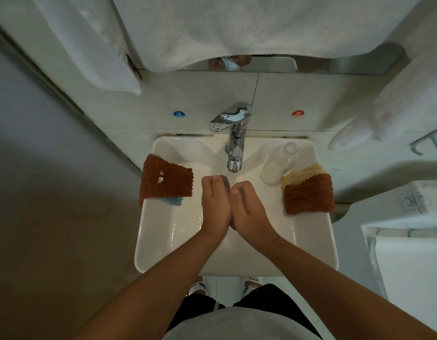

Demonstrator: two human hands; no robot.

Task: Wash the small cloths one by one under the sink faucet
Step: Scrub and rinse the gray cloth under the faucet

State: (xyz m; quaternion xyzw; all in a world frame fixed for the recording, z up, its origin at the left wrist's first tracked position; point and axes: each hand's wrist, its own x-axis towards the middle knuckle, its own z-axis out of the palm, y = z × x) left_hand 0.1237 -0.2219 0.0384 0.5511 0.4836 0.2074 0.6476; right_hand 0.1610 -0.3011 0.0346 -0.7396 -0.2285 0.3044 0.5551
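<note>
Left hand (215, 204) and right hand (249, 207) press a limp, wet grey cloth (226, 184) between flat palms below the faucet (234, 141); likely slippery, best pinched by an edge.

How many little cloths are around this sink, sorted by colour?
Brown: 2, one on the left rim and one on the right rim
Blue: 1, under the left brown one
Yellow: 1, under the right brown one
Greyish: 1, pressed between the left hand and right hand, mostly hidden
Total: 5
</note>
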